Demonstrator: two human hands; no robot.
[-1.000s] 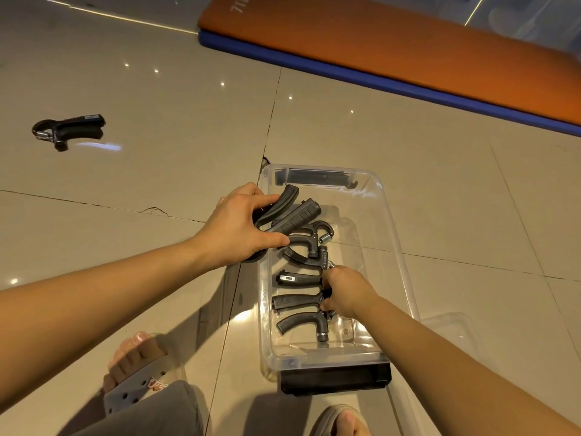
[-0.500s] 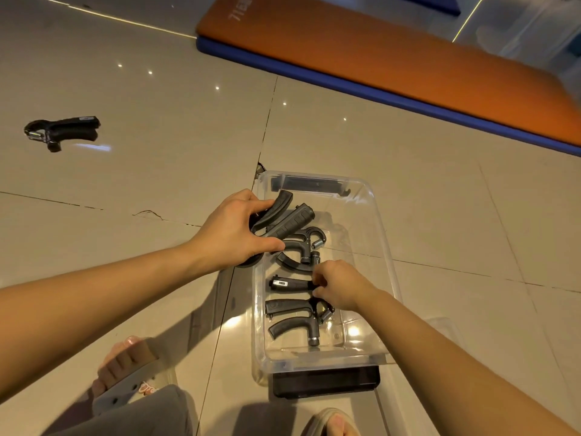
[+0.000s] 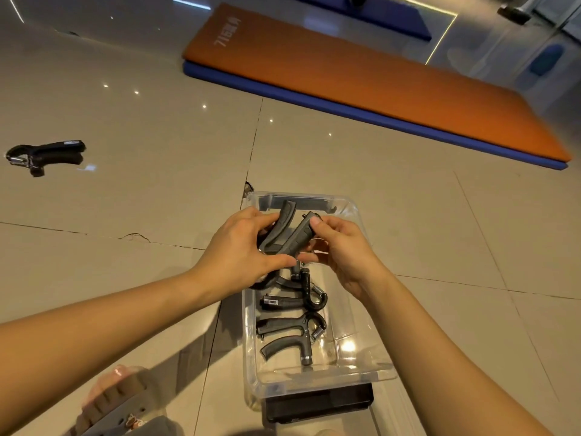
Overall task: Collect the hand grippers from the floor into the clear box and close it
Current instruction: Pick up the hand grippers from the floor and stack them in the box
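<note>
A clear plastic box [image 3: 375, 350] stands open on the tiled floor in front of me. Both hands hold one black hand gripper [image 3: 290, 236] above its far half. My left hand [image 3: 242, 253] wraps the gripper's curved handle and base. My right hand [image 3: 341, 247] pinches the tip of its straight handle. Three more black hand grippers lie in the box: one [image 3: 283, 302] in the middle, one [image 3: 292, 325] below it, and another partly hidden under my hands. A further hand gripper [image 3: 41, 152] lies on the floor far left.
A black latch [image 3: 317, 401] sits at the box's near end. An orange mat on a blue mat [image 3: 377, 86] lies across the floor beyond. My sandalled foot [image 3: 116, 401] is at the lower left, next to the box.
My right hand rose from the grippers lying in the box and took hold of the straight handle of the gripper in my left hand. The view tilted upward.
</note>
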